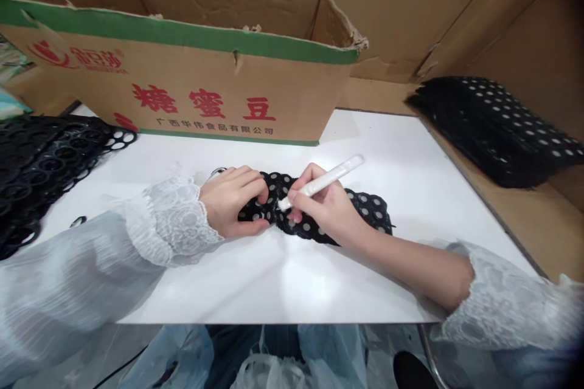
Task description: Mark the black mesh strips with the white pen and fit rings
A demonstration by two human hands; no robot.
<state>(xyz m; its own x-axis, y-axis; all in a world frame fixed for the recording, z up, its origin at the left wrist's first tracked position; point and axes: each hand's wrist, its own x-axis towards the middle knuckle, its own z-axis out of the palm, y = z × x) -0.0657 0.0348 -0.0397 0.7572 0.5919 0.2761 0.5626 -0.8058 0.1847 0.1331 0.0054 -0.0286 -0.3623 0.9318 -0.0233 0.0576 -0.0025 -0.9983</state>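
Dotted black strip (365,209), flat on white tabletop (219,285), apparently mid-work: white pen-shaped tool (335,175) pinched in R hand (322,197), tip at strip; L hand (237,197) over other end, grip unclear. Beyond: dotted stack (515,127) at R, black ring sheets (50,158) at L; can't tell which, if any, done.

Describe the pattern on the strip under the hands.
Black strip with pale round dots; head view.
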